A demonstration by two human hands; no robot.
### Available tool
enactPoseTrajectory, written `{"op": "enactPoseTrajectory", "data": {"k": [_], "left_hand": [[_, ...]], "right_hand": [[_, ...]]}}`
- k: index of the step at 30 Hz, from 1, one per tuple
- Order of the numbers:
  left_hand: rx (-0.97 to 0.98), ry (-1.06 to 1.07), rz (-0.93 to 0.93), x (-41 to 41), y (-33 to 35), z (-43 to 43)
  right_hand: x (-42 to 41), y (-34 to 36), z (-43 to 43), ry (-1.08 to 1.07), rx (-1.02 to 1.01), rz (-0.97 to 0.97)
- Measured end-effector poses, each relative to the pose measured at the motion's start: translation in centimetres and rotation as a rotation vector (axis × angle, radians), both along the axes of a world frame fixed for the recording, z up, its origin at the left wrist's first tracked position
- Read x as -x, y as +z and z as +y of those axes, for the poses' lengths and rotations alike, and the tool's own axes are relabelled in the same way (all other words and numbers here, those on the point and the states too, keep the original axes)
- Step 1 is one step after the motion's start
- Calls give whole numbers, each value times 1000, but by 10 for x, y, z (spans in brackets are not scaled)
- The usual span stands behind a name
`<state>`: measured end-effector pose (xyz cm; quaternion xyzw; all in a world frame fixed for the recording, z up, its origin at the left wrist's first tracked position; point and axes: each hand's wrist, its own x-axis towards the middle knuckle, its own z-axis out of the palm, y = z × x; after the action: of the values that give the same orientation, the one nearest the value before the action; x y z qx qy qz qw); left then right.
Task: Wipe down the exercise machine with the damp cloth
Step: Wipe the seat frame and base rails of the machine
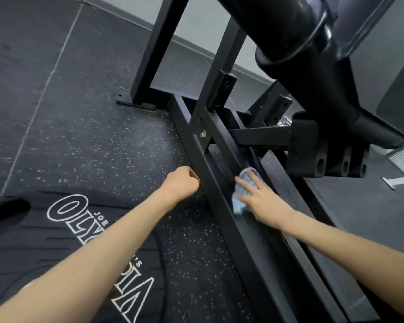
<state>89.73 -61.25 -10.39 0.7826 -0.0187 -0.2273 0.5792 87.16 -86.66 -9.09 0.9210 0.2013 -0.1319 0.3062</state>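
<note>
Fingers of the right hand (264,199) lie spread, pressing the blue cloth (243,192) onto the machine's base rail (222,194); beside that rail the left hand (182,181) is fisted, holding nothing.

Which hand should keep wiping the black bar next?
The right hand, probably. Its straight fingers already press the blue cloth onto the frame bar. The left hand is a fist beside the frame, holding nothing.

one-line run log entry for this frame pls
phase: wiping | right hand: presses blue cloth on lower frame rail | left hand: fisted, holds nothing
</note>
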Motion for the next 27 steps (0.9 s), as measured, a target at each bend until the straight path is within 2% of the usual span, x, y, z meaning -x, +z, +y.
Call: {"op": "enactPoseTrajectory", "data": {"k": [2,4,5,9,12,17,18,20,24,25,27], "left_hand": [[9,-17,0,6,5,-12],[16,-62,-7,16,10,-30],[15,-99,-10,22,11,-38],[-25,-272,-17,48,14,-54],[-102,-368,-5,60,10,-60],[-30,-405,-4,68,5,-62],[-20,-410,1,68,4,-62],[-6,-391,16,66,1,-58],[-23,-331,25,59,-5,-46],[-31,-321,27,57,-7,-43],[-45,-316,33,55,-12,-38]], "right_hand": [[-25,4,17,-74,-154,-99],[-36,4,36,-264,-190,-153],[-31,2,38,-286,-218,-175],[60,-6,2,13,-147,-293],[142,-15,-26,-62,-112,-364],[231,-29,-43,-385,123,-128],[236,-22,-37,-375,136,-159],[234,-15,-22,-209,81,-297],[211,-40,-12,31,78,-312],[209,-59,-11,-13,62,-300],[209,-98,-2,-314,-65,-240]]}}
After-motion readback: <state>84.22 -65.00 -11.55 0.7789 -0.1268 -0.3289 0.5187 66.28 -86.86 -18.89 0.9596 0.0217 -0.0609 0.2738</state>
